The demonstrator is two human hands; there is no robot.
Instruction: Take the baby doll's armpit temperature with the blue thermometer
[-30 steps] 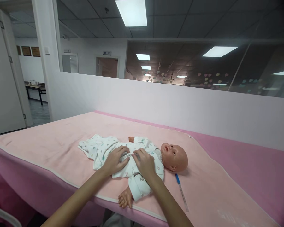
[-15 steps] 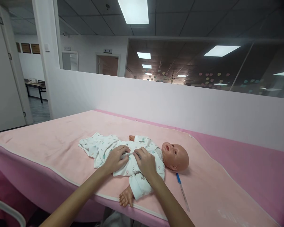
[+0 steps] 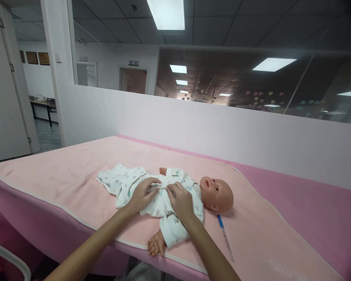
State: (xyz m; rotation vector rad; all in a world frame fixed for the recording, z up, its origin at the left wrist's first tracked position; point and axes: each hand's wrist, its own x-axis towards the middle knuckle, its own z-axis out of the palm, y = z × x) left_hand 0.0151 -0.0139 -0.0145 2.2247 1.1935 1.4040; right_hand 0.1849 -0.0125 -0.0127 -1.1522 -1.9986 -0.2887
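A baby doll point(image 3: 216, 194) lies on its back, head to the right, in white printed clothes point(image 3: 156, 208). My left hand point(image 3: 142, 194) rests over its belly, thumb and fingers apart. Beside it, my right hand point(image 3: 180, 199) bends over the chest with its fingertips pinched together. Between the two hands runs a thin white strip point(image 3: 161, 188), its right end at my right fingertips; whether it is a tie of the garment I cannot make out. The doll's near hand point(image 3: 156, 242) sticks out of its sleeve at the table's front edge.
A slim clear stick with a blue end point(image 3: 226, 238) lies right of the doll's head. Pale pink padding point(image 3: 76, 187) covers the table. Behind it stands a low white wall point(image 3: 193, 125) with glass above. A curved white metal bar point(image 3: 10, 257) is at the lower left.
My left hand's thumb and fingers have spread apart, having been closed round the left end of the white strip. My right hand and the doll have hardly moved.
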